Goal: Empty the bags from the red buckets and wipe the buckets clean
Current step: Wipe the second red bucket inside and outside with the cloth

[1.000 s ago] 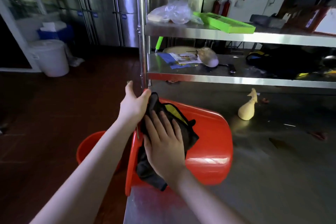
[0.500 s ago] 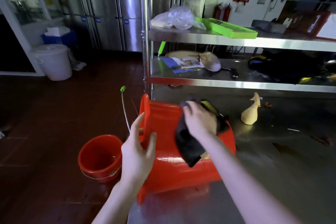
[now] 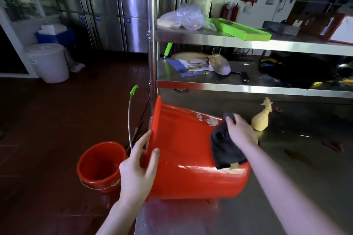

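Note:
A large red bucket [image 3: 183, 150] lies on its side at the left end of the steel table [image 3: 286, 187], its mouth facing left over the edge. My left hand [image 3: 137, 166] grips its rim, thumb on the outside wall. My right hand [image 3: 239, 132] presses a dark cloth [image 3: 224, 149] onto the bucket's outer wall near the base. A second, smaller red bucket [image 3: 99, 166] stands upright on the floor to the left, showing nothing inside.
A wire handle with a green grip [image 3: 133, 89] sticks up beside the table's shelf post [image 3: 151, 44]. A beige tied bag [image 3: 260, 119] sits on the table behind the bucket. Shelves above hold a plastic bag, green tray and papers. A white lidded bin [image 3: 48, 62] stands far left.
The bucket has been turned so its mouth faces left. My right hand moved the cloth from the mouth along the outer wall toward the base. My left hand shifted to the rim's lower part.

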